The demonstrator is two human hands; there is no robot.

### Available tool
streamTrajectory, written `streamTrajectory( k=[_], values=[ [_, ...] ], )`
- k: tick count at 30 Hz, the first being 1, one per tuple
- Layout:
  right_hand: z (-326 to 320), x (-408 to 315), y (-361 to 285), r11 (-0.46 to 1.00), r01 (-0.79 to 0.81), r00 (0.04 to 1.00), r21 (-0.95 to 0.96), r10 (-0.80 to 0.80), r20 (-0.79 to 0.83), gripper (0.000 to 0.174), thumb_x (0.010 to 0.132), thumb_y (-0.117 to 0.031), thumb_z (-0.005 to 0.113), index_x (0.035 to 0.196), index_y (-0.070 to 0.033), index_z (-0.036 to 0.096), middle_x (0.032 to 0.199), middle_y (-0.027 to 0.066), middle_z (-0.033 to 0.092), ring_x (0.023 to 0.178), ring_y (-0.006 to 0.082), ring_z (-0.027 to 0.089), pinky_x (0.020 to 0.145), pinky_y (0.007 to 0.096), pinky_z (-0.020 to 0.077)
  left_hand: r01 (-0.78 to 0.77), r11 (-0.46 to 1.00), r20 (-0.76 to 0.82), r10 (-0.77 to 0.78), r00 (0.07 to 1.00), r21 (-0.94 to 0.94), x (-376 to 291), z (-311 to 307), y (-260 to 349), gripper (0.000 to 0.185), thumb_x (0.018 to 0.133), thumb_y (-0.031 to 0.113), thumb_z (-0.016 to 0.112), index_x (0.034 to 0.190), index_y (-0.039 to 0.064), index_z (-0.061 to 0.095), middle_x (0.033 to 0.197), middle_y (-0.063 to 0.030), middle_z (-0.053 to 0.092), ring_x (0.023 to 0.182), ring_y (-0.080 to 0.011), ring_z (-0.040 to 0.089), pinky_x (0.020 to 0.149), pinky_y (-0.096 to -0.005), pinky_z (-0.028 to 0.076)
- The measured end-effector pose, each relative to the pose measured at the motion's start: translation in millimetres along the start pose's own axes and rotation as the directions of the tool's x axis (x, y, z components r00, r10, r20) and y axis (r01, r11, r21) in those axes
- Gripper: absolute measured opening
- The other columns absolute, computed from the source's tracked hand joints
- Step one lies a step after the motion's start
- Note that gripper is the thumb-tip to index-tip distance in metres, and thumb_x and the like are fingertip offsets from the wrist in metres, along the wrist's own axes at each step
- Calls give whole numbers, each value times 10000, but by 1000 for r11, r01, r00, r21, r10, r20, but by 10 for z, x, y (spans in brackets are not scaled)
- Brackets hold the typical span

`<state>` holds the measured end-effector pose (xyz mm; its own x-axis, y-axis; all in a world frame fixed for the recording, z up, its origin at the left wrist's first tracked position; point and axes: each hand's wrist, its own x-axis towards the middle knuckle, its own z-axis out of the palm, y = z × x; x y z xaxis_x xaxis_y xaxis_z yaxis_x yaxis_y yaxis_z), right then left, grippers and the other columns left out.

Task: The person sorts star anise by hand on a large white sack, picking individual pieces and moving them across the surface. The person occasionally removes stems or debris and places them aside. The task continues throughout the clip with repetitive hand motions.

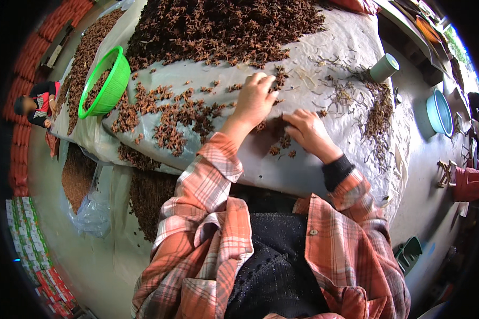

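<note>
Star anise pods (175, 119) lie scattered over a plastic-covered table (219, 159), with a large dark heap of star anise (223, 28) at the far side. My left hand (256, 97) hovers over or rests on the sheet with curled fingers, close to a short line of pods. Whether it holds a pod is hidden. To its right and nearer my body, my right hand (309, 131) bends its fingers beside a few loose pods (281, 147); its fingertips are partly blurred. Stems and thin bits (377, 111) are strewn along the right side.
A green plastic basket (121, 77) holding star anise leans at the left. A lidded cup (384, 67) stands near the right edge. Another person (38, 103) sits at the far left by a second heap (92, 52). A blue basin (439, 113) is off to the right.
</note>
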<state>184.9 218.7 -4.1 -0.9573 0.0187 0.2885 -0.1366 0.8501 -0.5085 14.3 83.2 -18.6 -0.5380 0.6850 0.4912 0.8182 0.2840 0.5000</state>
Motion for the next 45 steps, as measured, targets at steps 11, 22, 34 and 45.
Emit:
streamTrajectory(
  k=[11,22,34,45],
  values=[
    [84,1035,722,923,-262,959,-282,216,-183,243,828,-180,655,1038,-58,665,929,129,628,868,330,646,779,431,521,6,993,240,-34,970,116,97,-204,-144,374,750,190,793,1045,56,607,1049,-105,588,1034,-314,573,873,-423,473],
    [130,694,367,824,-182,892,537,368,-262,97,792,-113,651,858,-43,658,806,122,664,785,312,662,718,419,506,232,939,144,-200,969,-252,251,107,221,289,911,14,589,1199,4,571,942,-179,686,819,-263,683,725,-366,528],
    [-309,585,738,950,-308,913,-50,280,-297,250,810,-209,722,1049,-136,716,1003,91,662,919,308,649,837,411,491,487,344,231,-573,786,-802,-493,-639,-15,49,934,84,611,973,67,586,840,-22,604,688,-103,568,589,-228,484],
    [-55,686,840,877,-295,955,-381,259,-142,117,871,-136,543,970,-126,604,897,86,666,810,313,670,718,438,509,139,989,-201,-148,968,-57,-422,-394,94,268,874,133,680,1103,2,632,1096,-139,620,1029,-291,591,885,-388,492]
  ],
)
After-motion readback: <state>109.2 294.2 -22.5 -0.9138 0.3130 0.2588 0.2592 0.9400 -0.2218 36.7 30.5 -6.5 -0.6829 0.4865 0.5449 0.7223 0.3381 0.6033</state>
